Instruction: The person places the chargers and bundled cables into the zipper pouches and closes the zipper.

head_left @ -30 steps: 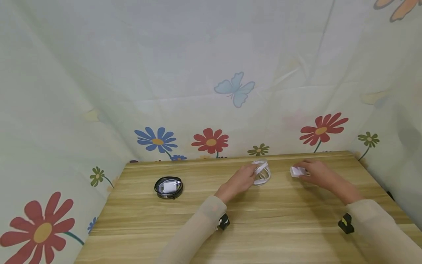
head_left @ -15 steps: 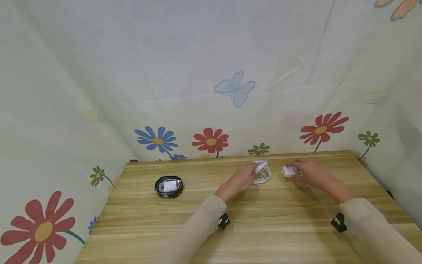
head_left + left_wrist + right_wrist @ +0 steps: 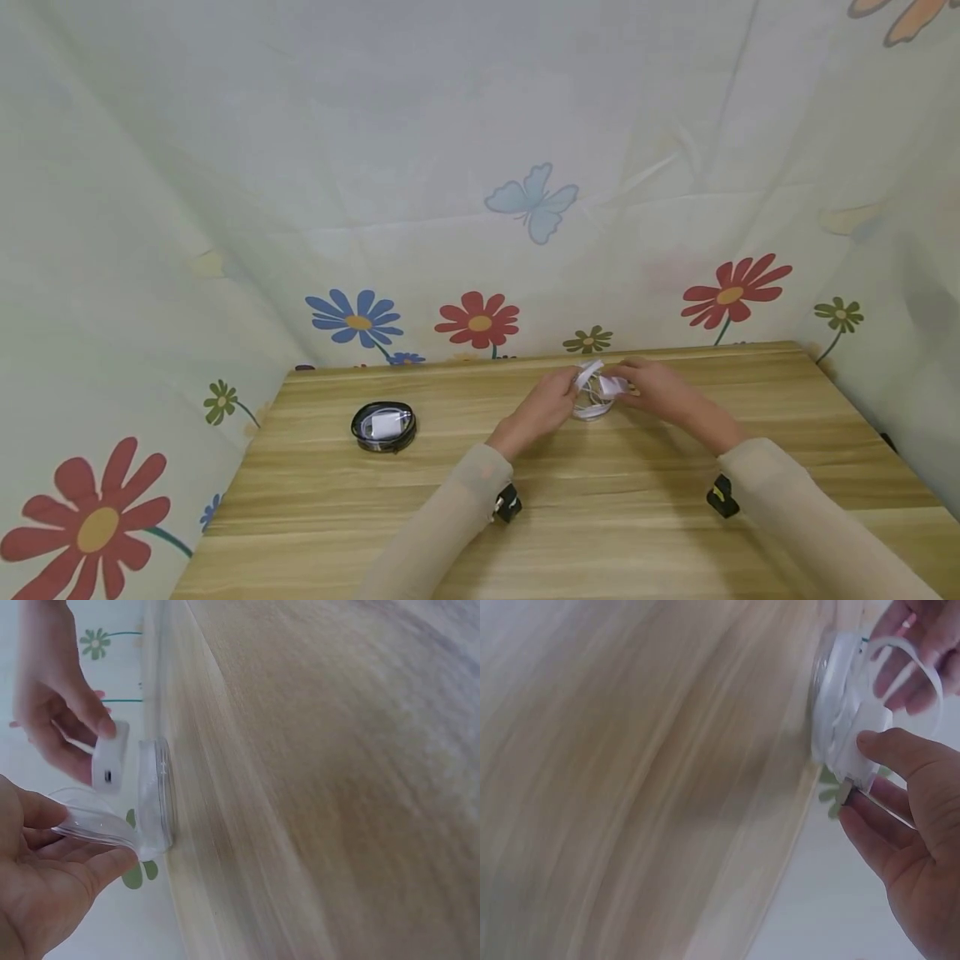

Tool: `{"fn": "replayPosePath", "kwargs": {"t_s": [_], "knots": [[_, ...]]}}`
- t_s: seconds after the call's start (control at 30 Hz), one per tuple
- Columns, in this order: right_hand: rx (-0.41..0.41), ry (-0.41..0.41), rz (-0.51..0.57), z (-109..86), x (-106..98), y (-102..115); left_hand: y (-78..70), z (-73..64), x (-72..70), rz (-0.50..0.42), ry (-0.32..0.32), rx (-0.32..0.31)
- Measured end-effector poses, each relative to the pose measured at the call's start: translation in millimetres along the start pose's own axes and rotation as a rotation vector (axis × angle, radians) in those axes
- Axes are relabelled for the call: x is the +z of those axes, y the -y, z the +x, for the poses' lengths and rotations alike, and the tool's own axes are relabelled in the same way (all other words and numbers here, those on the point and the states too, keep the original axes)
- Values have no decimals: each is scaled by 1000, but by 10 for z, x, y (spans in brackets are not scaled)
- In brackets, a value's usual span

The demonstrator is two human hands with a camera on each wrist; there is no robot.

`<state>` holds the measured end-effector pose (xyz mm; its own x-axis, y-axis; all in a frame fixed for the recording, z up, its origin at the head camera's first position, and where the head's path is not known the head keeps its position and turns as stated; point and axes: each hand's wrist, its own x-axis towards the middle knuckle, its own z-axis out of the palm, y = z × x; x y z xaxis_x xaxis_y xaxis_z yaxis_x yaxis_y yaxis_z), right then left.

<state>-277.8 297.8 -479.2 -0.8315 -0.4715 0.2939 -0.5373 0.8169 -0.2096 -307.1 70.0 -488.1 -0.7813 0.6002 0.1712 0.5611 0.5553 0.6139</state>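
Note:
A small round clear pouch with white trim [image 3: 592, 412] lies near the back of the table. My left hand [image 3: 542, 410] pinches its lifted clear lid [image 3: 97, 823], holding it up from the base [image 3: 156, 799]. My right hand [image 3: 663, 395] grips a white charger plug [image 3: 613, 386] between thumb and fingers, at the pouch's opening. A port shows on one end of the plug in the left wrist view, and a metal prong [image 3: 847, 792] sticks out in the right wrist view. White cable seems coiled inside the pouch, partly hidden by the hands and plug.
A similar round pouch with black trim [image 3: 384, 427] lies to the left on the wood-grain table [image 3: 600, 533], a white plug and pale cable inside it. A flower-printed curtain [image 3: 420, 167] hangs right behind the table's back edge.
My right hand has moved left with the charger plug, from the table's right side to the pouch's opening. The left hand has kept hold of the pouch lid, barely shifting.

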Motion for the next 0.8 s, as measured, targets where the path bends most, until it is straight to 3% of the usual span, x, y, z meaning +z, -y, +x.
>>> {"fn": "replayPosePath", "kwargs": {"t_s": [0.27,0.4,0.67,0.8], "knots": [[-139,-84,8,175,327,18,23,-12,-27,-43,-12,-30],[-174,-105,29,159,370,-8,31,-2,-22,-56,-8,-30],[-51,-76,86,-27,190,-80,23,3,12,8,-11,29],[-56,-70,63,-69,158,-91,4,13,50,62,8,72]]}}
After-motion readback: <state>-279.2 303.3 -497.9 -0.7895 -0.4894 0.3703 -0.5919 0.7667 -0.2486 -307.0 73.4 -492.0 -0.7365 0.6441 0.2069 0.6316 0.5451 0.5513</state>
